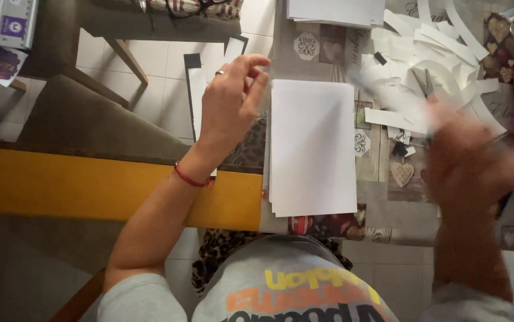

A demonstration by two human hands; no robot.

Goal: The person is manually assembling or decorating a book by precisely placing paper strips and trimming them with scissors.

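While blurred right hand [471, 164] unreadable — left hand [230, 98] fingers released at white paper stack's [312, 146] left edge.

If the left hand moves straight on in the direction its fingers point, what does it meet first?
The left hand points up and right; likely first the top left corner of the white paper stack, though height above it is unclear.
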